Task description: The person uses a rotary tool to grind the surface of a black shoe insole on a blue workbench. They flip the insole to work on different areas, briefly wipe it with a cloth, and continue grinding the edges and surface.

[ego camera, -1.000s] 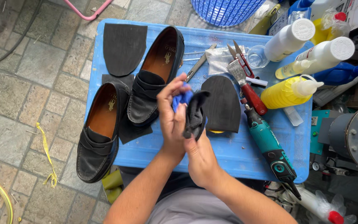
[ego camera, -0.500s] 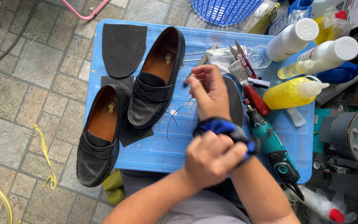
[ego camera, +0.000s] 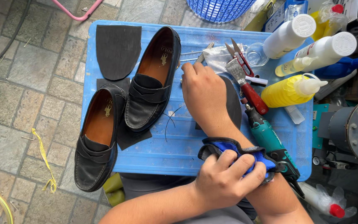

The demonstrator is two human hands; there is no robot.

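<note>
My right hand lies knuckles-up on the blue plastic table, its fingers curled beside a thin metal tool. The back of the hand hides what the fingers do. My left hand grips a blue and black fabric sleeve wrapped round my right forearm. Two black loafers with brown insides stand to the left: one next to my right hand, one hanging over the table's left edge. A dark rubber sole piece lies partly under my right wrist.
A second black sole sheet lies at the table's far left. To the right are a red-handled scraper, a green rotary tool, a yellow bottle and white bottles. A blue basket and a grey machine stand around.
The blue and black fabric, first held between both hands, has slid over my right hand down to the forearm. My right hand reached forward to the table's far side.
</note>
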